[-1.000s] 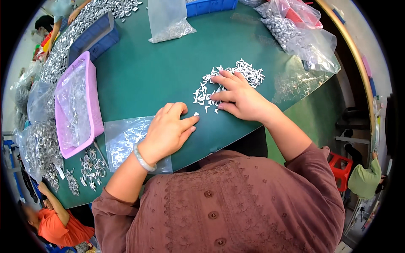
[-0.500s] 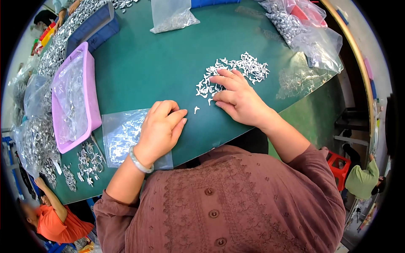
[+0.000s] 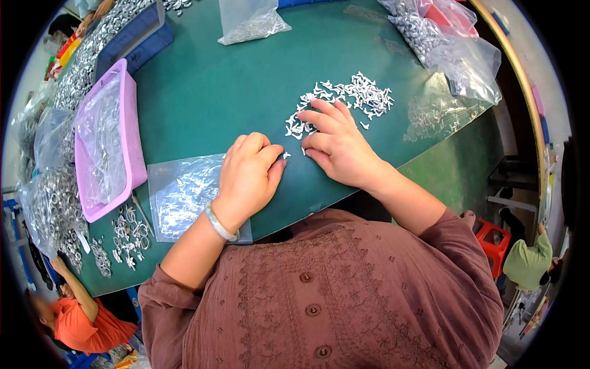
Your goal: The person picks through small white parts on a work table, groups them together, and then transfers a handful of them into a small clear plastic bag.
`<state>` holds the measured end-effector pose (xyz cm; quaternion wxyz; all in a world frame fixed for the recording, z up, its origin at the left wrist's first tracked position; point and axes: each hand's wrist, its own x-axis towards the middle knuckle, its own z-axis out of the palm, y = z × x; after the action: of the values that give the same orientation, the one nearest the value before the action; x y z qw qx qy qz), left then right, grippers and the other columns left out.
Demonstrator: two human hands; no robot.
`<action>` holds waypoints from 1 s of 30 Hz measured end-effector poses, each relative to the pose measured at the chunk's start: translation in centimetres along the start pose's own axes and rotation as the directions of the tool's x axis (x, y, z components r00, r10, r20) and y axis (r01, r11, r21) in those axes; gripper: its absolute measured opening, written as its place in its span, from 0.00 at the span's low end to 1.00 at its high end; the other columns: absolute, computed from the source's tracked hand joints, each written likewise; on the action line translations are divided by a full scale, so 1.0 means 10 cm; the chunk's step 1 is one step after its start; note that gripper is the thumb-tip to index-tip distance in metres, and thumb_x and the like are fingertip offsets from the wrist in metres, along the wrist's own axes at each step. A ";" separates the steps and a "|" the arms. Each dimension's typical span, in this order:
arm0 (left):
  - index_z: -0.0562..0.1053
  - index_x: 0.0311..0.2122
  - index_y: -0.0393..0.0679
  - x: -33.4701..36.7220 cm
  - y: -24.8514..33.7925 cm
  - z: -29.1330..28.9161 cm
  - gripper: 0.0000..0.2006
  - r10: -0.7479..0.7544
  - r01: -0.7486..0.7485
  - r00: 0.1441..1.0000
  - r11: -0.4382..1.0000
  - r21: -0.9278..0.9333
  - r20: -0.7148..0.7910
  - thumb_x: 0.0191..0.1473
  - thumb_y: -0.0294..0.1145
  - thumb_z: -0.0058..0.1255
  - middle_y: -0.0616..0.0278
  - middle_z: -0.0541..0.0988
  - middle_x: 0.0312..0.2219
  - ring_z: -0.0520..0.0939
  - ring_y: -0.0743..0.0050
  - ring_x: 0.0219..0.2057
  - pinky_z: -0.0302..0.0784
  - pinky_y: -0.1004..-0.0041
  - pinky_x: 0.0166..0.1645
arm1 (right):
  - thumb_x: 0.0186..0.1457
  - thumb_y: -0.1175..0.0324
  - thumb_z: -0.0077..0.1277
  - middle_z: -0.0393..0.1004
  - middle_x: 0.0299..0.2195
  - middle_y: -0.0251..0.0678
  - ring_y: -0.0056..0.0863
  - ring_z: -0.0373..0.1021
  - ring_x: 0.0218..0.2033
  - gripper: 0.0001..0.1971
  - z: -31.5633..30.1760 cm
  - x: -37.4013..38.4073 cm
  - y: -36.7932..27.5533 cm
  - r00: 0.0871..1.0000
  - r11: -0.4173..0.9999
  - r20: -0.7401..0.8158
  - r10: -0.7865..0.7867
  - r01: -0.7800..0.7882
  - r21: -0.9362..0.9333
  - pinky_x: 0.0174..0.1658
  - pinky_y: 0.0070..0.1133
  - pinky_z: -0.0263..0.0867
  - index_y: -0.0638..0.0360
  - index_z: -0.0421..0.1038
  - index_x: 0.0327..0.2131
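A loose pile of small silver-white branched metal parts point(image 3: 372, 98) lies on the green table. My right hand point(image 3: 342, 147) rests over the pile's near left edge, fingers spread, its thumb beside a single part point(image 3: 303, 150). To its left, my left hand point(image 3: 251, 175) has thumb and forefinger closed at another small metal part point(image 3: 287, 155), which peeks out at the fingertips. A pale bangle circles that wrist. Partly under my left forearm lies a flat clear plastic bag point(image 3: 181, 200) with similar silvery parts in it.
A purple basket point(image 3: 136, 144) lined with plastic stands at the left, with a blue bin point(image 3: 138, 43) behind it. Metal rings point(image 3: 130, 237) lie near the left edge. Filled clear bags point(image 3: 255, 27) sit at the back and back right. A co-worker in orange point(image 3: 92, 323) is at lower left.
My left hand has moved right and slightly away from me, reaching the lone part. My right hand has shifted slightly left; one part now lies apart at the pile's right side.
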<state>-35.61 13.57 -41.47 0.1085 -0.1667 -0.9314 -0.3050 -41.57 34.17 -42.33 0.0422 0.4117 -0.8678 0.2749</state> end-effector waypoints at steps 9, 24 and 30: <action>0.78 0.30 0.40 0.02 0.03 0.01 0.06 -0.034 0.034 0.999 0.999 -0.005 -0.004 0.43 0.24 0.59 0.60 0.73 0.27 0.75 0.59 0.32 0.71 0.65 0.37 | 0.46 0.69 0.59 0.68 0.52 0.40 0.45 0.54 0.62 0.07 0.02 -0.01 -0.05 0.998 0.998 -0.044 0.048 -0.050 -0.036 0.62 0.50 0.45 0.59 0.77 0.30; 0.72 0.29 0.39 -0.02 0.03 0.06 0.03 -0.266 0.274 0.961 0.911 -0.308 0.070 0.50 0.20 0.55 0.63 0.76 0.28 0.77 0.73 0.31 0.73 0.73 0.36 | 0.45 0.76 0.59 0.73 0.41 0.34 0.36 0.66 0.46 0.06 0.01 0.00 -0.09 0.990 0.971 -0.139 0.038 -0.004 0.241 0.50 0.35 0.60 0.60 0.71 0.27; 0.70 0.35 0.38 -0.08 -0.01 0.02 0.04 -0.332 0.301 0.924 0.330 -0.895 0.188 0.56 0.19 0.51 0.63 0.78 0.31 0.78 0.79 0.33 0.76 0.77 0.43 | 0.52 0.78 0.55 0.74 0.30 0.31 0.21 0.69 0.30 0.03 -0.06 -0.01 -0.24 0.955 0.629 0.064 0.288 -0.239 0.740 0.36 0.18 0.66 0.62 0.71 0.30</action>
<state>-34.88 13.45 -41.96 -0.0483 -0.0103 -0.6238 -0.7800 -39.81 33.33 -40.85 -0.1426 0.2533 -0.7304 0.6181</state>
